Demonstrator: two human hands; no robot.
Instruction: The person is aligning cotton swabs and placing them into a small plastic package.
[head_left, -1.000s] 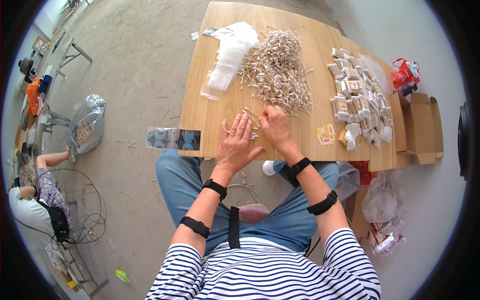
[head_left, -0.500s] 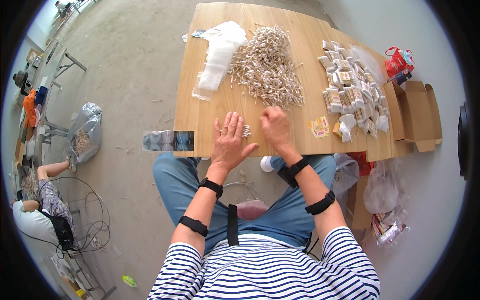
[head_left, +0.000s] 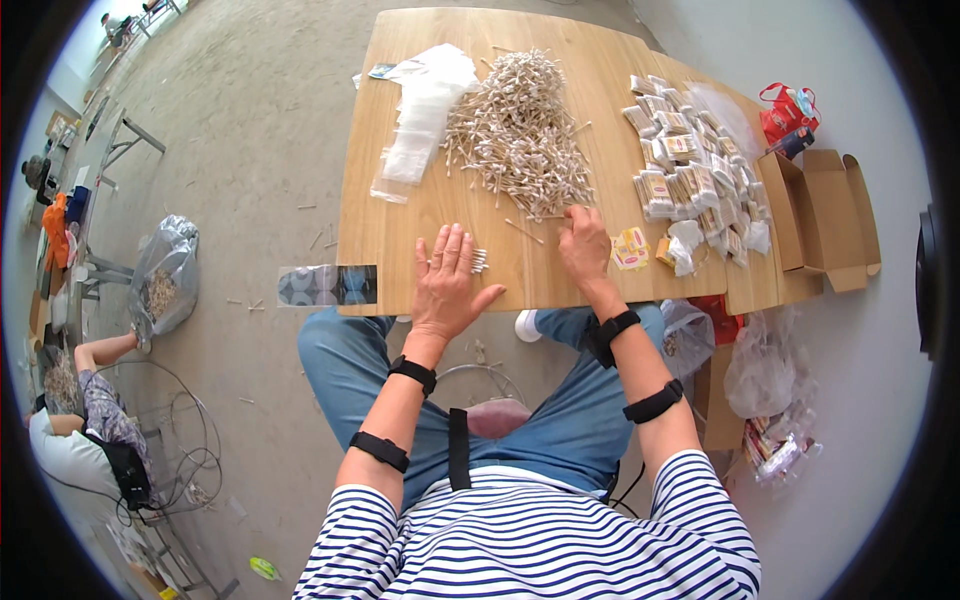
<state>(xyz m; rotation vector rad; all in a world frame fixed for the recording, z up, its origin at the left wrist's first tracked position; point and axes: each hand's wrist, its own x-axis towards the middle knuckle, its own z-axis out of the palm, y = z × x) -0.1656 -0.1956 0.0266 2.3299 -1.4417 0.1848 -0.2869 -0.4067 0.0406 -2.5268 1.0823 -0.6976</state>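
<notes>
My left hand [head_left: 446, 280] lies flat on the wooden table [head_left: 400, 235], fingers stretched out and thumb spread. Beneath it is a small bunch of cotton swabs [head_left: 479, 261], their white tips showing past the fingers. My right hand [head_left: 584, 248] is closed, its fingers curled at the near edge of a big heap of cotton swabs [head_left: 525, 135]; whatever its fingertips hold is hidden. Between the two hands a single cotton swab [head_left: 524, 231] lies slantwise. Right of my right hand are yellow printed cards [head_left: 630, 249].
Clear plastic bags [head_left: 415, 130] lie left of the heap. Many packed swab bundles [head_left: 690, 165] are piled at the right, beside an open cardboard box [head_left: 828, 215]. A patterned strip [head_left: 327, 285] juts past the table's left edge. Another person [head_left: 85, 440] is at far left.
My right hand has moved right, toward the yellow cards. A single swab now shows on the table between my hands. My left hand stays flat over its bunch; the whole view shifts slightly.
</notes>
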